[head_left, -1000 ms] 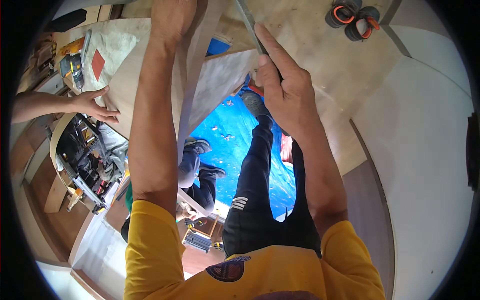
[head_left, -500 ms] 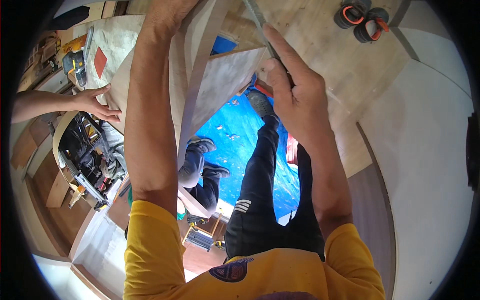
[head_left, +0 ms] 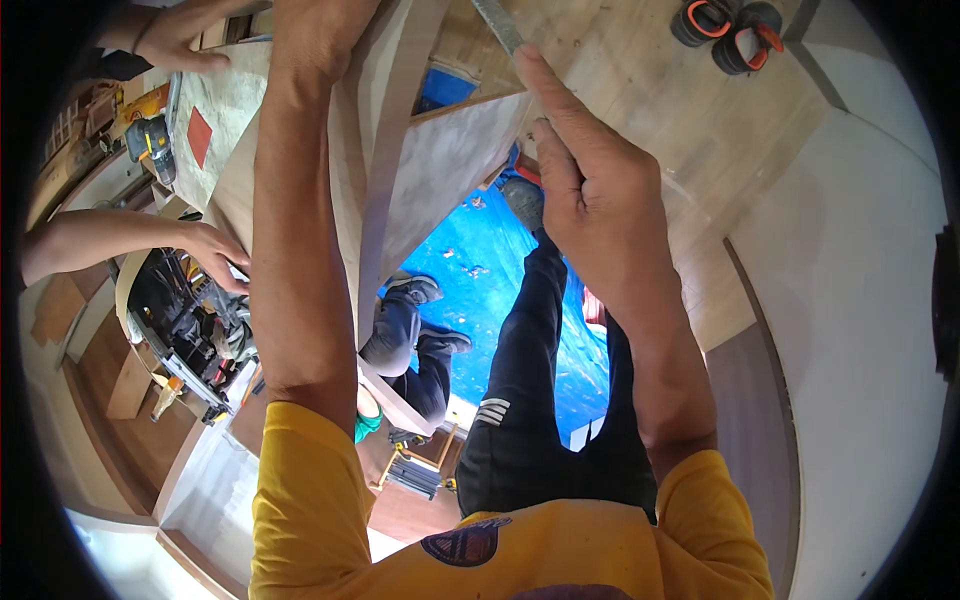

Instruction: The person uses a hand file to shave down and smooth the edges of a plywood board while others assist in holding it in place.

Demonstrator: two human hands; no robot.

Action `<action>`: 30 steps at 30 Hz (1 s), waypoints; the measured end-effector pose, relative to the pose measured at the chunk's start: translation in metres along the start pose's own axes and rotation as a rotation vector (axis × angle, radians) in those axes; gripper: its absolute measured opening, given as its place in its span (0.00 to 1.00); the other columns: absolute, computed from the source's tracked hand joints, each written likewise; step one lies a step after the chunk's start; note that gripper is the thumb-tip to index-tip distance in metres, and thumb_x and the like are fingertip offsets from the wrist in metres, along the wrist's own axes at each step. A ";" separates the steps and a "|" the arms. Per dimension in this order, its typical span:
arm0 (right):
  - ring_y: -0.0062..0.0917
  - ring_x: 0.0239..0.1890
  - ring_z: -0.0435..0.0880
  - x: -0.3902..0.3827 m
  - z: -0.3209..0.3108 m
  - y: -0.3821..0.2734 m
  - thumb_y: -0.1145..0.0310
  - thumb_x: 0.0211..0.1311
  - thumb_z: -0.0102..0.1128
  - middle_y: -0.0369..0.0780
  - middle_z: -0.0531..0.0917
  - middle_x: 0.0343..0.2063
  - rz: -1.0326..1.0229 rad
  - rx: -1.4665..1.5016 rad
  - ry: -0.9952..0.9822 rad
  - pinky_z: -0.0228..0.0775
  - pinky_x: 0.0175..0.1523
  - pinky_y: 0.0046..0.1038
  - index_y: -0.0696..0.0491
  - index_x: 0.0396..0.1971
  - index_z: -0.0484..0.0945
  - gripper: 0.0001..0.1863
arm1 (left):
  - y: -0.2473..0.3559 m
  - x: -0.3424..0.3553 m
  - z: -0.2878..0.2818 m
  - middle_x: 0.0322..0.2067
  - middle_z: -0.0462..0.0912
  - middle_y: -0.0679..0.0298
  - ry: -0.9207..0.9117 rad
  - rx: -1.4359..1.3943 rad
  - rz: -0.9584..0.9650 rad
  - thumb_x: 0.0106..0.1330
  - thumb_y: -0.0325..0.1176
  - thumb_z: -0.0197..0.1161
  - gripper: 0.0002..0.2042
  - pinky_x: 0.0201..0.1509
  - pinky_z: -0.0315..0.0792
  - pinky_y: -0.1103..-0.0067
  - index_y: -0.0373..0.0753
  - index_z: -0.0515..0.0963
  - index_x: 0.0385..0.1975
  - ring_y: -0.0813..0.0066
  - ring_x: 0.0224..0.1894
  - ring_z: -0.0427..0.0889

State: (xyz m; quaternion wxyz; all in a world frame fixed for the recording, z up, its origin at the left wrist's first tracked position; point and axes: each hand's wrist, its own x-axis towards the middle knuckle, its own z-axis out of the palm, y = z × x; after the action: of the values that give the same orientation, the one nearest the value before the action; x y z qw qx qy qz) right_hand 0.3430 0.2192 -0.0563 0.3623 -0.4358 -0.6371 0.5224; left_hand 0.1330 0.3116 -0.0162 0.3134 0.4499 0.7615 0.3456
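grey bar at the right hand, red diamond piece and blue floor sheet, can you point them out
Grey bar (head_left: 497,24): head view, on its exposed flat length.
Red diamond piece (head_left: 199,137): head view, on its middle.
Blue floor sheet (head_left: 480,302): head view, on a bare part.

Shoes (head_left: 728,50) far right on floor (head_left: 640,90). Wall (head_left: 860,300) right. Tarp (head_left: 480,300) centre, between board (head_left: 385,120) and right hand (head_left: 600,210). Board right of left forearm (head_left: 297,240). Tabletop (head_left: 240,85) far left, small sheet (head_left: 199,137) on it, drill (head_left: 150,145) left of sheet. Tool bag (head_left: 185,310) left, nearer than drill.
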 end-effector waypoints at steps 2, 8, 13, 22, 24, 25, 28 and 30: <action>0.42 0.27 0.83 -0.001 0.002 -0.005 0.82 0.60 0.57 0.49 0.80 0.26 0.048 0.019 -0.017 0.76 0.36 0.38 0.43 0.65 0.72 0.31 | -0.005 0.000 -0.001 0.25 0.83 0.68 0.015 -0.029 0.033 0.64 0.43 0.70 0.15 0.29 0.69 0.85 0.33 0.85 0.32 0.84 0.25 0.76; 0.18 0.26 0.75 -0.001 0.005 -0.016 0.80 0.66 0.57 0.47 0.84 0.32 0.096 -0.094 -0.035 0.73 0.37 0.21 0.45 0.65 0.72 0.27 | -0.001 -0.001 0.002 0.29 0.85 0.65 0.068 -0.050 0.010 0.63 0.38 0.70 0.13 0.34 0.72 0.85 0.32 0.85 0.36 0.82 0.29 0.80; 0.27 0.26 0.77 -0.002 0.010 -0.013 0.79 0.65 0.56 0.46 0.80 0.26 0.070 -0.033 -0.022 0.73 0.36 0.29 0.45 0.65 0.71 0.29 | -0.005 0.000 0.001 0.30 0.86 0.62 0.119 -0.079 0.030 0.63 0.36 0.70 0.17 0.35 0.75 0.83 0.28 0.82 0.43 0.80 0.30 0.82; 0.42 0.28 0.82 0.000 0.020 -0.030 0.78 0.66 0.53 0.54 0.80 0.27 0.126 -0.033 -0.021 0.76 0.39 0.35 0.49 0.65 0.71 0.26 | 0.010 -0.011 0.011 0.34 0.87 0.56 0.199 0.115 0.114 0.64 0.38 0.68 0.25 0.37 0.75 0.83 0.23 0.76 0.54 0.76 0.33 0.83; 0.48 0.31 0.83 0.001 0.021 -0.030 0.77 0.65 0.52 0.56 0.81 0.29 0.101 -0.047 -0.008 0.76 0.39 0.41 0.50 0.64 0.72 0.25 | -0.003 -0.002 0.007 0.35 0.87 0.56 0.212 0.107 0.157 0.64 0.38 0.68 0.24 0.38 0.75 0.82 0.23 0.77 0.53 0.76 0.34 0.83; 0.49 0.31 0.83 0.005 0.020 -0.032 0.77 0.65 0.52 0.55 0.82 0.29 0.100 -0.057 -0.038 0.76 0.39 0.42 0.51 0.63 0.72 0.25 | -0.010 0.002 0.003 0.35 0.87 0.56 0.220 0.105 0.178 0.65 0.38 0.67 0.24 0.39 0.75 0.82 0.23 0.77 0.53 0.76 0.35 0.83; 0.50 0.33 0.84 0.016 0.015 -0.035 0.78 0.63 0.50 0.56 0.82 0.29 0.095 -0.079 -0.092 0.76 0.40 0.47 0.54 0.63 0.70 0.26 | -0.018 0.012 -0.004 0.36 0.86 0.57 0.152 0.032 0.071 0.66 0.37 0.67 0.22 0.40 0.75 0.81 0.25 0.78 0.51 0.77 0.36 0.82; 0.52 0.36 0.85 0.015 0.008 -0.033 0.81 0.58 0.48 0.57 0.82 0.31 0.062 -0.086 -0.108 0.77 0.42 0.49 0.56 0.65 0.66 0.31 | -0.014 0.006 -0.008 0.35 0.86 0.59 0.089 0.149 0.121 0.66 0.37 0.66 0.20 0.41 0.75 0.81 0.26 0.79 0.50 0.78 0.36 0.82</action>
State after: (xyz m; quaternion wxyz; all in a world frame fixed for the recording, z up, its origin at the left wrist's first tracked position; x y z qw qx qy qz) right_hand 0.3244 0.2279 -0.0255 0.2919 -0.4416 -0.6639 0.5282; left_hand 0.1179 0.3097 -0.0238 0.2234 0.5013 0.7697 0.3261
